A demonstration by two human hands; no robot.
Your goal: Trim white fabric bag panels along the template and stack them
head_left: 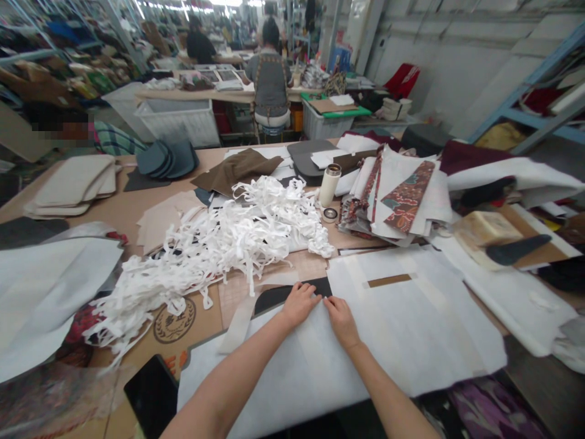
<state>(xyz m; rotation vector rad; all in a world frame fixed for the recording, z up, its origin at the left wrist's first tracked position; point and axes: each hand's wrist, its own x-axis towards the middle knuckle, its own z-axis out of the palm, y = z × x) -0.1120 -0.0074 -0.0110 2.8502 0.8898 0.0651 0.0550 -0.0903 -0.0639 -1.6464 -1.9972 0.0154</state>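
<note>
A large white sheet [411, 329] lies across the near side of the table, with pale strips of tape on it and a brown slot near its far edge. My left hand [299, 303] rests at the sheet's inner edge with its fingers bent together, beside a dark, round-cornered piece [274, 299]. Close on its right, my right hand [340, 320] is closed, thumb and forefinger pinching the same edge. The two hands' fingertips almost touch and partly hide what is between them. A loose translucent strip [238, 326] lies left of the dark piece.
Beyond my hands spreads a tangled heap of white ribbon strips [237, 231]. A cream bottle [329, 185] stands uncapped near stacked patterned fabric pieces [402, 195]. A black phone [152, 393] lies at lower left. Another person [270, 79] sits facing away at a farther table.
</note>
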